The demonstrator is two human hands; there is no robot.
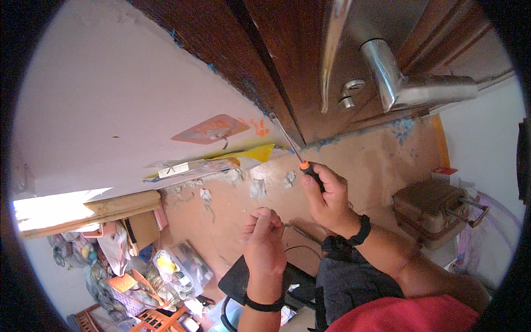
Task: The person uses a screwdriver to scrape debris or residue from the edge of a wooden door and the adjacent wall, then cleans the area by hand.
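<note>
My right hand [329, 193] grips the black and orange handle of a screwdriver [289, 138]. Its long metal shaft points up and away, with the tip in front of the edge of a dark brown wooden door frame [235, 72]. Lower and to the left, my left hand [262, 235] is closed with the fingers curled in; whatever it may hold is hidden. Right of the screwdriver is a brown door [310, 72] with a silver lever handle [431, 93] and a small turn knob [348, 94] on its metal plate.
Paper scraps [258, 188] litter the tan floor, and a yellow sheet [257, 153] leans along the wall's foot. A brown case [428, 207] stands at right. Bags, a clear plastic bin [185, 271] and an orange wooden rack [157, 320] crowd the lower left. A black bag [354, 282] is close to me.
</note>
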